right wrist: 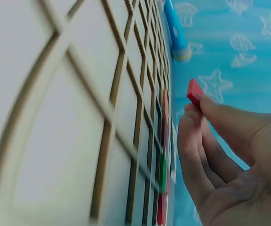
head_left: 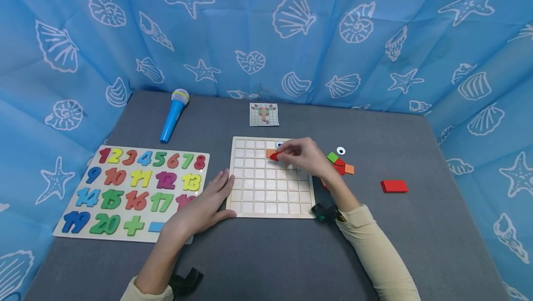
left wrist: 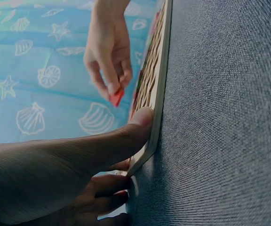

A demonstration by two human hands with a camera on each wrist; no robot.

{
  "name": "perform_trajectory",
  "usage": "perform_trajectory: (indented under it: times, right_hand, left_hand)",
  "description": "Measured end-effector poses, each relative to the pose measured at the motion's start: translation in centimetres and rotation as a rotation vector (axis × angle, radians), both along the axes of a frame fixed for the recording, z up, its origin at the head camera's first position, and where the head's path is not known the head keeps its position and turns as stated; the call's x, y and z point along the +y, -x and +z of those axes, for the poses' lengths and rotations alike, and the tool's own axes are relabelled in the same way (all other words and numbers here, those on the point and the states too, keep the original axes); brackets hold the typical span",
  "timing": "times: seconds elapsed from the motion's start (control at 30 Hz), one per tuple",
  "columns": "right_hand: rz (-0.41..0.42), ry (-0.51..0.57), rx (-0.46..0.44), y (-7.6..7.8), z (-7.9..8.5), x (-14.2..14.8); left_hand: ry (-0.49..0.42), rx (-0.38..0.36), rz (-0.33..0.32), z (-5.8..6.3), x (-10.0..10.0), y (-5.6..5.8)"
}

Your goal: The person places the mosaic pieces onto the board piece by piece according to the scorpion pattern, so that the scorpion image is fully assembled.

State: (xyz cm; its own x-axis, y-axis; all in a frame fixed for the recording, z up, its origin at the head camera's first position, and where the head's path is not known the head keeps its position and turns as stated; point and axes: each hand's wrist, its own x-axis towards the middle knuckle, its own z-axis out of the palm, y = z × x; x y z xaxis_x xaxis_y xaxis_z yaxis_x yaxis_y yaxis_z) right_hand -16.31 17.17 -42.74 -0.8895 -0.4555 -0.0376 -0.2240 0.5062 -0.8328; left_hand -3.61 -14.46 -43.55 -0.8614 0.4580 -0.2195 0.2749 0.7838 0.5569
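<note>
- And here's the right hand (head_left: 303, 155), fingers pinching one red tile (head_left: 274, 156) over the far middle of the grid (head_left: 272, 215), just beside one orange tile (head_left: 269, 153) and one eye (head_left: 280, 144).
- Left hand (head_left: 206, 204) now: fingers stretched loose along the grid's left edge, grasping nothing, seemingly steadying the board.
- So, a placing step in hand, by the look of it! The next move would call for lining that red tile up with a cell, lowering it in, then letting go.
- Anything under the right hand? Can't tell, so no full count on the grid.
- Just right of the grid, a loose cluster: a second eye (head_left: 341, 150), one green tile (head_left: 332, 156), apparently two red, one more orange, others perhaps hidden.
- Farther right of the grid, one red block (head_left: 394, 186).
- Left of the grid, one number board (head_left: 128, 178); beyond the grid's far left corner, one microphone (head_left: 172, 116).
- Straight beyond the grid, one card (head_left: 264, 114), all on one grey tabletop (head_left: 266, 254).
</note>
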Motion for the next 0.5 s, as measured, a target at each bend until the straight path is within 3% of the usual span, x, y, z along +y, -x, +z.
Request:
perform_trajectory:
  times: [0.37, 0.5]
  right_hand:
    - [0.062, -0.178, 0.107, 1.9, 0.0, -4.6]
    - [0.073, -0.227, 0.140, 2.2, -0.1, -5.3]
  left_hand:
    - [0.059, -0.036, 0.005, 0.5, 0.3, 0.1]
    - [0.038, -0.036, 0.010, 0.3, 0.2, 0.1]
